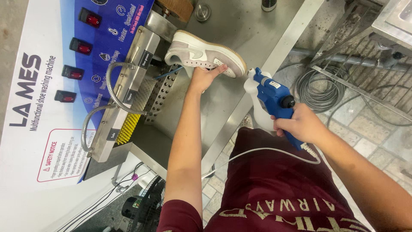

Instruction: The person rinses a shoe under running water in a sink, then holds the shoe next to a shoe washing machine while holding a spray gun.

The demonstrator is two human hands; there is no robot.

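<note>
Maroon cloth of the person's shirt (274, 189) fills the near edge, with a black fan (148, 208) on the floor to its left. A white cord (262, 150) runs across the shirt to the blue spray gun (277, 101), which the right hand (300, 124) grips closed around its handle, its white nozzle close to the shoe's toe. Farther out, the left hand (206, 77) clasps the sole of a white and grey sneaker (204, 51), held tilted above the steel surface (227, 25). Beside it stand the machine's yellow brush (128, 124) and red switches (81, 47). Coiled grey cable (319, 88) lies right.
</note>
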